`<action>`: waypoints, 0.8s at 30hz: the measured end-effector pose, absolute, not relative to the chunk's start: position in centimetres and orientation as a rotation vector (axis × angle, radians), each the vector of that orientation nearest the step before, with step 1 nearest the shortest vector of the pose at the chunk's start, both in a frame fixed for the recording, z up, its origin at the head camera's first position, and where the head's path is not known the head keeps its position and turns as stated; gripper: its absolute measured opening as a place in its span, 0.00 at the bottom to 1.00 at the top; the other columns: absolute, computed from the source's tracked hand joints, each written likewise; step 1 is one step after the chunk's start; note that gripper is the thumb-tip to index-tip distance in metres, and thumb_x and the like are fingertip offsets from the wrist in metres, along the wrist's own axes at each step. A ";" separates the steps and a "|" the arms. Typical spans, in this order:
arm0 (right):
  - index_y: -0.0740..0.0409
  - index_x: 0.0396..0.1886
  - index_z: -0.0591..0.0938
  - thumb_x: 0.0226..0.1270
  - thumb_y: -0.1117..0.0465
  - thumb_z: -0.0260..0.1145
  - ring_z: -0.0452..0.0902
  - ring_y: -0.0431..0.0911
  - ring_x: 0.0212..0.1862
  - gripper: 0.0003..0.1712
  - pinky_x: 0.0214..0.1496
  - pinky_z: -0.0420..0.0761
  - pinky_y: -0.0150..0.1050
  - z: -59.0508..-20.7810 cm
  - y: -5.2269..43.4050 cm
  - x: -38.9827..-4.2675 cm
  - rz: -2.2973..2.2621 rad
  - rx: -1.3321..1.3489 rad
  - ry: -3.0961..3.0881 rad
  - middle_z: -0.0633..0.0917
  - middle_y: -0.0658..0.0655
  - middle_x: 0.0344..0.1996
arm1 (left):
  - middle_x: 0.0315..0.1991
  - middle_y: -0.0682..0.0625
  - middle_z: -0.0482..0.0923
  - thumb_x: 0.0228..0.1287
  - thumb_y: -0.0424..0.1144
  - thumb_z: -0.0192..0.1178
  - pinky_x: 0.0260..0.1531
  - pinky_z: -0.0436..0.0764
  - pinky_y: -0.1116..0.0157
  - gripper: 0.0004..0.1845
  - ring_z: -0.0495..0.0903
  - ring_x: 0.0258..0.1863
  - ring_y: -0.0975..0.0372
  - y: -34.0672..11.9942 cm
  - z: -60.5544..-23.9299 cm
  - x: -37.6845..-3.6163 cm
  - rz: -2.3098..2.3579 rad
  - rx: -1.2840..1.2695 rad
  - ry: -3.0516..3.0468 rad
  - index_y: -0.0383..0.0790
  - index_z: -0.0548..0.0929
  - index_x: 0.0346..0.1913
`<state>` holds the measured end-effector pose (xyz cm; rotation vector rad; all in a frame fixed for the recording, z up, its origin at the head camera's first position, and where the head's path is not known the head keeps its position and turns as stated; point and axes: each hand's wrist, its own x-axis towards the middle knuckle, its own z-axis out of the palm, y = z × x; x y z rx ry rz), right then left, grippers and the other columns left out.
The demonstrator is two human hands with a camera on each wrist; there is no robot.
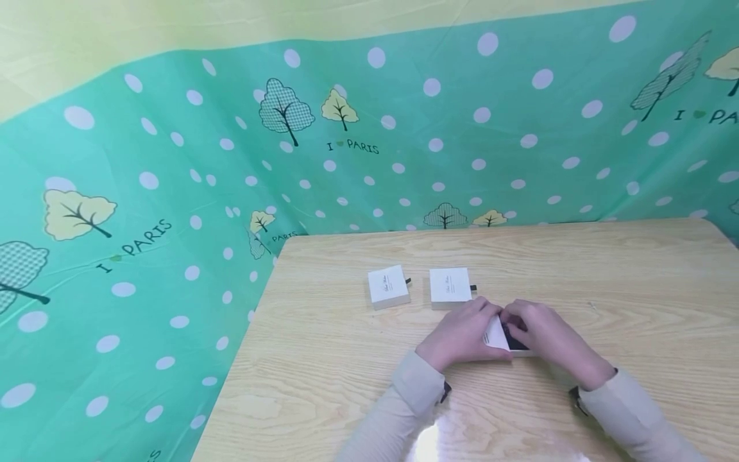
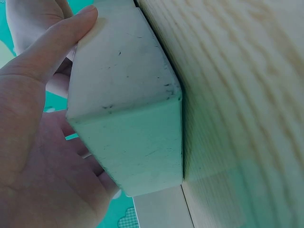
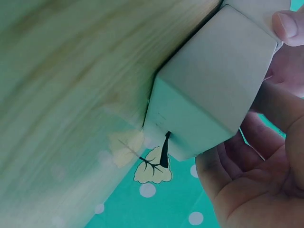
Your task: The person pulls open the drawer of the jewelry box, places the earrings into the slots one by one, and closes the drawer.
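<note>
A white drawer-style box lies on the wooden table, its white sleeve partly slid off the drawer. My left hand grips the sleeve, thumb along the near side and fingers at the far side. Black lining shows in the drawer. Bent over that opening is my right hand, with its thumb and forefinger inside; I cannot tell whether they pinch anything. In the right wrist view, the drawer has a black pull tab on its end, and the other fingers curve behind it.
Two more white boxes stand farther back on the table, a left one and a right one, each with a black tab on its right side. The right one is close to my left fingers. Green patterned cloth hangs behind and left of the table.
</note>
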<state>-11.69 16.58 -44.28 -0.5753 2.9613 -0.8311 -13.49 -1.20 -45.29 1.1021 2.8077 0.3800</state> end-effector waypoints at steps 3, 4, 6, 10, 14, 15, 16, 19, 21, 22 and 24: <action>0.62 0.35 0.86 0.56 0.73 0.71 0.81 0.43 0.33 0.07 0.37 0.84 0.43 -44.3 16.7 -11.7 -0.853 -0.573 2.955 0.86 0.52 0.30 | 0.52 0.61 0.71 0.50 0.69 0.68 0.39 0.68 0.81 0.41 0.69 0.42 0.73 -1.2 -45.3 -13.5 0.387 1.094 2.807 0.51 0.75 0.63; 0.62 0.35 0.86 0.56 0.73 0.72 0.81 0.42 0.33 0.07 0.37 0.84 0.42 -44.2 16.8 -11.7 -0.860 -0.571 2.953 0.86 0.52 0.29 | 0.52 0.61 0.71 0.49 0.69 0.68 0.38 0.68 0.81 0.41 0.69 0.42 0.73 -1.2 -45.3 -13.5 0.390 1.090 2.806 0.51 0.75 0.63; 0.61 0.34 0.86 0.55 0.73 0.72 0.80 0.41 0.32 0.07 0.36 0.84 0.41 -44.2 16.8 -11.7 -0.873 -0.567 2.946 0.85 0.50 0.28 | 0.51 0.61 0.71 0.49 0.70 0.68 0.38 0.68 0.81 0.41 0.69 0.41 0.73 -1.2 -45.3 -13.5 0.395 1.083 2.803 0.52 0.75 0.63; 0.60 0.33 0.86 0.55 0.72 0.72 0.79 0.39 0.31 0.07 0.35 0.83 0.39 -44.2 16.9 -11.7 -0.887 -0.566 2.933 0.85 0.49 0.27 | 0.51 0.61 0.71 0.49 0.70 0.69 0.38 0.68 0.81 0.40 0.69 0.41 0.73 -1.2 -45.2 -13.5 0.397 1.080 2.803 0.52 0.75 0.62; 0.58 0.33 0.87 0.58 0.70 0.72 0.80 0.39 0.32 0.05 0.36 0.83 0.40 -44.2 17.1 -11.7 -0.915 -0.585 2.921 0.86 0.49 0.28 | 0.51 0.61 0.71 0.49 0.69 0.69 0.38 0.68 0.81 0.41 0.69 0.41 0.73 -1.2 -45.2 -13.5 0.389 1.088 2.811 0.51 0.75 0.62; 0.57 0.33 0.87 0.59 0.69 0.71 0.80 0.40 0.33 0.04 0.36 0.83 0.40 -44.2 17.2 -11.7 -0.926 -0.591 2.917 0.87 0.49 0.28 | 0.51 0.61 0.71 0.49 0.69 0.69 0.38 0.68 0.81 0.41 0.69 0.41 0.73 -1.2 -45.2 -13.5 0.388 1.089 2.812 0.51 0.75 0.62; 0.57 0.33 0.87 0.59 0.69 0.71 0.81 0.40 0.33 0.05 0.37 0.83 0.40 -44.3 17.3 -11.7 -0.935 -0.596 2.914 0.87 0.49 0.29 | 0.51 0.61 0.71 0.48 0.69 0.69 0.38 0.68 0.81 0.41 0.69 0.41 0.73 -1.2 -45.2 -13.5 0.388 1.089 2.813 0.51 0.75 0.62; 0.56 0.32 0.86 0.58 0.71 0.71 0.81 0.40 0.33 0.06 0.36 0.83 0.39 -44.4 17.3 -11.8 -0.966 -0.609 2.898 0.86 0.49 0.28 | 0.51 0.61 0.71 0.48 0.69 0.69 0.37 0.68 0.81 0.41 0.69 0.41 0.73 -1.2 -45.2 -13.5 0.392 1.082 2.810 0.51 0.75 0.62; 0.56 0.31 0.86 0.58 0.71 0.71 0.81 0.40 0.32 0.06 0.36 0.83 0.38 -44.4 17.3 -11.9 -0.969 -0.600 2.890 0.86 0.48 0.27 | 0.50 0.61 0.71 0.48 0.70 0.69 0.37 0.68 0.80 0.41 0.69 0.41 0.73 -1.2 -45.2 -13.5 0.397 1.078 2.805 0.52 0.75 0.62; 0.57 0.31 0.86 0.57 0.72 0.71 0.80 0.40 0.32 0.07 0.35 0.83 0.38 -44.4 17.2 -11.9 -0.966 -0.594 2.888 0.86 0.48 0.27 | 0.50 0.61 0.71 0.48 0.70 0.69 0.37 0.67 0.81 0.41 0.69 0.41 0.73 -1.2 -45.2 -13.5 0.399 1.076 2.804 0.52 0.75 0.63; 0.57 0.31 0.85 0.57 0.73 0.71 0.80 0.40 0.31 0.07 0.34 0.83 0.38 -44.5 17.1 -12.0 -0.952 -0.583 2.888 0.85 0.48 0.26 | 0.50 0.61 0.71 0.48 0.70 0.69 0.37 0.67 0.81 0.42 0.69 0.40 0.73 -1.2 -45.2 -13.5 0.404 1.073 2.801 0.52 0.75 0.63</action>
